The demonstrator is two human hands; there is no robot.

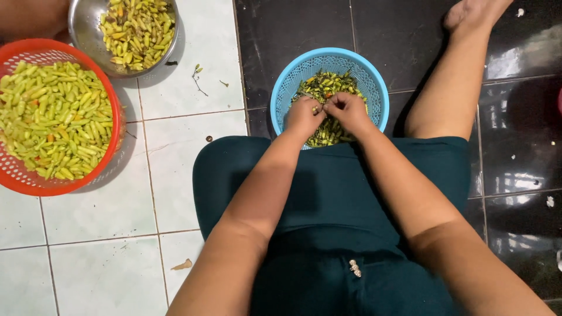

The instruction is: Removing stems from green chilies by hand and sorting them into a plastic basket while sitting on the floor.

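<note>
one small green chili (317, 109) sits pinched between both hands, left hand (304, 114) and right hand (349, 109), just above the blue basket (286, 82). it looks light, smooth and slippery, best gripped at stem and body. left of the basket: red basket (14, 175), metal bowl (82, 32).

we stretch both forearms forward and inward until they nearly meet. our left hand (303, 115) is curled into a loose fist, knuckles up, fingertips pinched together. our right hand (348, 109) curls the same way just beside it, the two thumbs almost touching, wrists bent slightly down.
</note>
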